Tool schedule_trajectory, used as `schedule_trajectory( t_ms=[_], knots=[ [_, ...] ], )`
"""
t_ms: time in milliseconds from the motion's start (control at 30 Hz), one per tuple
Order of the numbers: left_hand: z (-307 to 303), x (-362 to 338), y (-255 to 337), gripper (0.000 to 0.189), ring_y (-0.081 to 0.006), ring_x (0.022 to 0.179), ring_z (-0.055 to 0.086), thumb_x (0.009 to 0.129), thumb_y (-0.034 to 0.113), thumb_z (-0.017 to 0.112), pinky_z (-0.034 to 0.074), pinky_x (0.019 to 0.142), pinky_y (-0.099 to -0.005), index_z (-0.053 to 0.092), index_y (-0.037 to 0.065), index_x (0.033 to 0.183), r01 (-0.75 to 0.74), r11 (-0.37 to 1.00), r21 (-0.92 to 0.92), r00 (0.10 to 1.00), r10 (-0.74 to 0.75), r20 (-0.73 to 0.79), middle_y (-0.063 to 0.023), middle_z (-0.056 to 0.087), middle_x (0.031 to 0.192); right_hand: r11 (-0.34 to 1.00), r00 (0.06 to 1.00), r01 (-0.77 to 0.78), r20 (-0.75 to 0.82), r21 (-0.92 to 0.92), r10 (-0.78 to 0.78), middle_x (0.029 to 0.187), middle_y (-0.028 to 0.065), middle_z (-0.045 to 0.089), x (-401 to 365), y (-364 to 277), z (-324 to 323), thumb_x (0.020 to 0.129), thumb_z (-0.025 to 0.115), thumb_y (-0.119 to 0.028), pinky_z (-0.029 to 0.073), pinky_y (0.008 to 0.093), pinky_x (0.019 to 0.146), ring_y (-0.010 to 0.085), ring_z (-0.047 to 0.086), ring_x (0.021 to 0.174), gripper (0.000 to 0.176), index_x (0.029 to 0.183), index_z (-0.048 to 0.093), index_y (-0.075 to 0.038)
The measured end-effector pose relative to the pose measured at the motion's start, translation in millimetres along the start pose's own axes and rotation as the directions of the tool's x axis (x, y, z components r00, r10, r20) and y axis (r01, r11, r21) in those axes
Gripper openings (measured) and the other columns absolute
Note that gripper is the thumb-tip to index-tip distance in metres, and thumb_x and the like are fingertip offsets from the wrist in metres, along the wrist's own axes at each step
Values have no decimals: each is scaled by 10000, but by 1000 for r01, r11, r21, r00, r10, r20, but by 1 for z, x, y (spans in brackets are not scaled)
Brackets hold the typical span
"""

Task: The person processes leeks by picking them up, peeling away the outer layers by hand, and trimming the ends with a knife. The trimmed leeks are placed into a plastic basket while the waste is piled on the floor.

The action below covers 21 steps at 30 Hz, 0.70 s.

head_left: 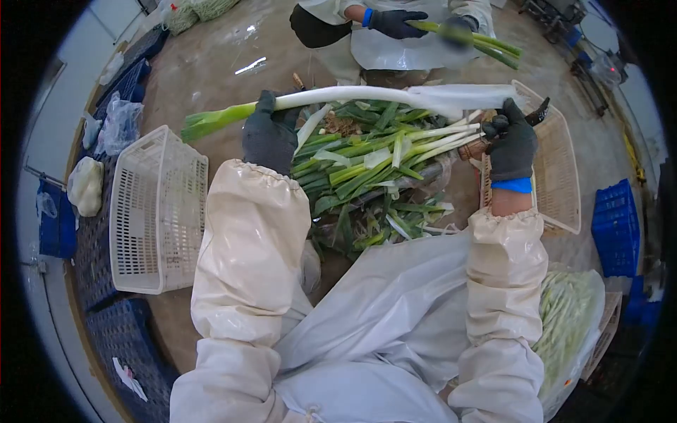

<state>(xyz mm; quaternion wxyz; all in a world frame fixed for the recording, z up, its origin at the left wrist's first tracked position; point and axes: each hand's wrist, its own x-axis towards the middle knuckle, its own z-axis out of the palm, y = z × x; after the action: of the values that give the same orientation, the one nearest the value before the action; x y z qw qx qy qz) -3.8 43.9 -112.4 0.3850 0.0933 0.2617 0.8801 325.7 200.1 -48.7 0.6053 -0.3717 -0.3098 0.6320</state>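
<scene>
A long leek (345, 94) lies level across the view, its green end to the left and its white end to the right. My left hand (270, 135), in a dark glove, is closed around the stalk near the green part. At the right, my right hand (513, 143), gloved with a blue band at the wrist, pinches the loose white outer layer (462, 99) at the leek's white end. Below the leek, several thinner leeks (409, 151) lie on a heap of green leaves and trimmings (352, 176).
White baskets stand to the left (159, 211) and right (557, 169). Across the heap, a co-worker's gloved hands (398, 24) hold leeks (486, 46). A bag of pale green stalks (568, 317) sits at lower right. Blue crates (615, 229) and dark pallets (130, 345) line the sides.
</scene>
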Motion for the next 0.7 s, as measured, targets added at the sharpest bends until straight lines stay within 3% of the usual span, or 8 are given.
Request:
schedule_trajectory(
  t_ms=[100, 133, 200, 300, 467, 567, 633, 700],
  knots=[
    [16, -17, -1, 205, -360, 1086, 562, 914, 97, 589, 502, 991, -437, 519, -84, 978, 76, 996, -46, 995, -72, 73, -239, 570, 1059, 998, 996, 57, -66, 11, -56, 597, -5, 464, 8, -7, -8, 885, 651, -150, 366, 266, 441, 130, 434, 495, 127, 836, 552, -89],
    [20, -18, -2, 206, -361, 1076, 573, 930, 126, 564, 508, 976, -453, 508, -67, 976, 64, 998, -2, 998, -64, 27, -245, 579, 1063, 996, 990, 85, -113, -13, -86, 600, -4, 468, 12, -10, -12, 879, 656, -148, 369, 267, 443, 135, 439, 501, 123, 844, 555, -87],
    [26, -19, -2, 219, -363, 1057, 597, 962, 184, 513, 519, 945, -487, 487, -33, 971, 46, 995, 86, 997, -41, -59, -258, 596, 1072, 997, 997, 73, -43, 40, -71, 602, 5, 488, 20, -13, -27, 863, 673, -156, 381, 277, 449, 163, 476, 513, 130, 855, 570, -78],
    [28, -24, 1, 205, -351, 1110, 549, 932, 96, 557, 490, 1002, -443, 509, -93, 996, 69, 997, -16, 997, -69, -31, -251, 552, 1092, 993, 991, 115, -65, 31, -113, 614, 14, 512, 25, -15, -34, 866, 667, -153, 411, 288, 469, 185, 513, 529, 117, 866, 582, -72],
    [13, -9, 0, 230, -365, 1112, 543, 949, 126, 530, 494, 996, -446, 501, -98, 995, -7, 1000, 4, 996, 7, -84, -261, 541, 1105, 988, 972, 145, -179, -46, -151, 672, 47, 562, 38, -21, -49, 877, 644, -133, 512, 328, 557, 222, 576, 587, 85, 917, 606, -69],
    [3, 4, 1, 255, -374, 1090, 550, 956, 148, 523, 499, 986, -460, 489, -101, 999, -65, 998, 17, 985, 67, -160, -258, 538, 1091, 980, 966, 196, -166, -28, -198, 688, 85, 559, 45, -20, -56, 891, 634, -164, 501, 323, 523, 243, 577, 596, 158, 925, 591, -16],
    [-3, 10, 9, 266, -376, 1069, 557, 957, 159, 520, 506, 974, -472, 480, -100, 1004, -134, 991, 13, 970, 133, -202, -252, 536, 1075, 937, 938, 291, -134, -196, -319, 702, 90, 571, 80, -23, -102, 894, 631, -183, 512, 350, 562, 260, 590, 621, 171, 925, 583, -22],
    [-7, 14, 26, 270, -374, 1045, 566, 956, 167, 519, 516, 957, -483, 473, -94, 1006, -221, 975, -12, 950, 212, -231, -246, 534, 1057, 916, 916, 323, -165, -239, -366, 718, 93, 584, 87, -32, -113, 900, 622, -196, 515, 365, 586, 269, 598, 638, 169, 912, 573, -34]
  ],
)
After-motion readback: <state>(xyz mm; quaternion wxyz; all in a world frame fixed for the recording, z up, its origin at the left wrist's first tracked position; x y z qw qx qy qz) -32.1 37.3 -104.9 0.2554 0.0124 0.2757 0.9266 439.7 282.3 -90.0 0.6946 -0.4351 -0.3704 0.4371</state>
